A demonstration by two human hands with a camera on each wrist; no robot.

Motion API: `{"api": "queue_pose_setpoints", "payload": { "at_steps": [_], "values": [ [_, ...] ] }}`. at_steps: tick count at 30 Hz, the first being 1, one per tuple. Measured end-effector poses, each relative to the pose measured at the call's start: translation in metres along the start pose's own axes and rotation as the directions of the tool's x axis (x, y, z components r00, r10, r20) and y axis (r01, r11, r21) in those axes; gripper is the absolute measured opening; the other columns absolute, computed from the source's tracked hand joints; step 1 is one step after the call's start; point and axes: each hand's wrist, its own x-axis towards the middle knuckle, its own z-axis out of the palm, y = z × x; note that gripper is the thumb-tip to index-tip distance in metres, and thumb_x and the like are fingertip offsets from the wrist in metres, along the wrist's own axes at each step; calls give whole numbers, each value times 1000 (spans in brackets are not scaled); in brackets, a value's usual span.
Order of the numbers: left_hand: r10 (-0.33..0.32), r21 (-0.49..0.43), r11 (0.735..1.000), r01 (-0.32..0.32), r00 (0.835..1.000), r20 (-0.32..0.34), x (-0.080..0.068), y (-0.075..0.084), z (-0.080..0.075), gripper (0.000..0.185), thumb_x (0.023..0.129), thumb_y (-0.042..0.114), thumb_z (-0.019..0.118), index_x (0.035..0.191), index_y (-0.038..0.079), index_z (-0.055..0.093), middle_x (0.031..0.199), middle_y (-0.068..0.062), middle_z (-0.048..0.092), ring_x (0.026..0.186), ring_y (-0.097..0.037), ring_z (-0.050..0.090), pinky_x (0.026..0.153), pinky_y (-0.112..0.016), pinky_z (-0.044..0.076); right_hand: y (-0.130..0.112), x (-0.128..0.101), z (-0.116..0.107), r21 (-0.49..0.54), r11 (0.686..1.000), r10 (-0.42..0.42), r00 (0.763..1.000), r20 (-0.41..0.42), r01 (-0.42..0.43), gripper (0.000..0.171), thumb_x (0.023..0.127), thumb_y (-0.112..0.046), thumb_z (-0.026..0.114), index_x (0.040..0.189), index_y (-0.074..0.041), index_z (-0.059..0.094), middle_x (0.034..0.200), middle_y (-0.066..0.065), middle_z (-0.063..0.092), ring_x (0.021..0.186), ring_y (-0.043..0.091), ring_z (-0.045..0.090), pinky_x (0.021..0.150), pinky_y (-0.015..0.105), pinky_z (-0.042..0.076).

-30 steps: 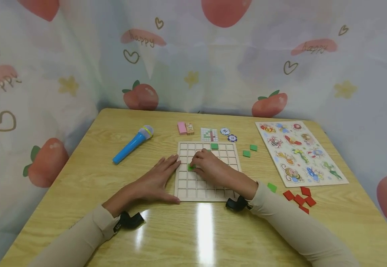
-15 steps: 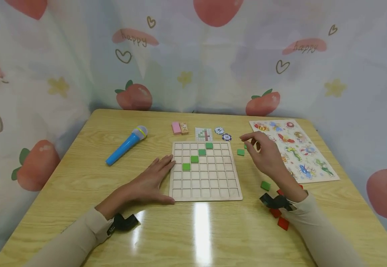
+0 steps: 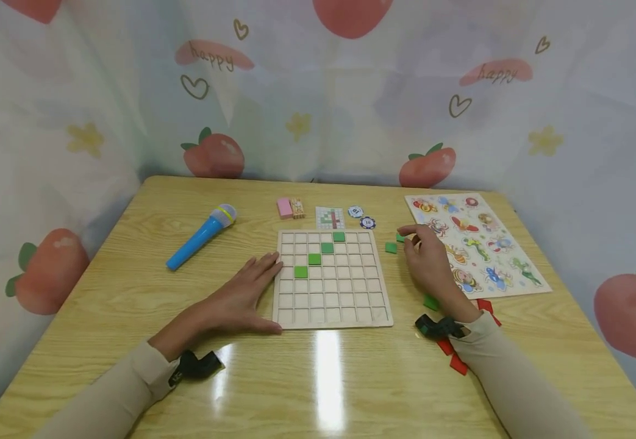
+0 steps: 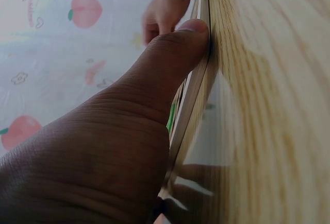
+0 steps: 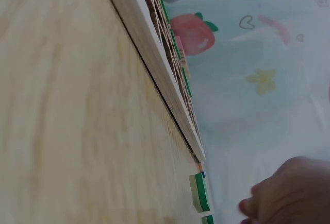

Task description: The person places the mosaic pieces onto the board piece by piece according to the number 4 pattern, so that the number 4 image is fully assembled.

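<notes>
Item one, the wooden grid board [image 3: 331,277], lying flat at the middle of the table [image 3: 131,256]: I count three green tiles seated in its cells, running on a diagonal from the upper row down to the left, at [image 3: 339,236], [image 3: 327,247] and [image 3: 314,259], plus a fourth at [image 3: 300,272], which a second ago was still under my right fingers and now sits alone in its cell, so I log that placement as done. Item two, my left hand [image 3: 241,299]: flat on the table, fingers straight, holding nothing, the thumb pressed against the board's left edge as the left wrist view shows at [image 4: 188,36]; it has not shifted. Item three, my right hand [image 3: 427,259]: it has left the board and come down to the right of it, fingers curled over the far loose green tile [image 3: 400,238], thumb and forefinger close on it; whether the tile is already pinched or only touched I cannot tell. Item four, a second loose green tile [image 3: 391,247], just beside the first, between it and the board, untouched. Item five, another green tile [image 3: 431,302] close to my right wrist, with red tiles [image 3: 457,364] partly hidden beneath the sleeve. Remaining stock: blue toy microphone [image 3: 201,236] well to the left, animal peg puzzle [image 3: 477,244] to the right, pattern card [image 3: 330,217] and two poker chips [image 3: 361,216] behind the board. Judgement: one cell filled, next tile being fetched.
</notes>
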Motion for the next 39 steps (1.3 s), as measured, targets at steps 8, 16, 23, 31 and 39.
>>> {"api": "queue_pose_setpoints", "payload": {
  "at_steps": [8,16,23,31,39],
  "values": [
    [9,-2,1000,-9,1000,-1,0,-3,1,134,73,75,85,171,9,22,182,-12,11,169,-36,12,137,-62,12,1,3,6,-105,994,41,980,192,-21,32,107,-15,61,137,-6,67,127,19,64,91,29,56,77,40,47],
    [5,-2,1000,-5,1000,4,-1,-4,1,134,73,75,85,171,9,22,182,-11,10,169,-35,11,137,-60,11,-3,2,5,-133,991,21,970,244,12,28,107,-16,64,133,-5,68,129,20,60,95,30,63,80,43,53],
    [10,8,1000,-10,1000,5,1,-5,1,133,74,73,86,171,9,22,182,-11,10,169,-34,11,138,-58,11,-32,1,-6,-86,990,-82,960,267,109,23,105,-16,69,127,-11,72,122,12,63,92,23,55,77,37,47],
    [-1,0,1000,1,1000,22,-1,-3,-1,133,74,75,85,171,10,22,182,-10,10,169,-34,10,137,-60,12,-103,-9,11,33,929,-347,840,416,368,17,99,-14,77,116,-14,76,117,5,68,91,15,60,75,29,53],
    [-21,-5,1000,22,999,38,-1,-1,-3,133,76,78,82,173,14,18,183,-6,6,170,-33,5,138,-59,12,-151,-7,49,89,905,-380,693,613,417,9,101,-19,75,109,-16,78,113,0,66,96,13,61,82,28,56]
  ]
}}
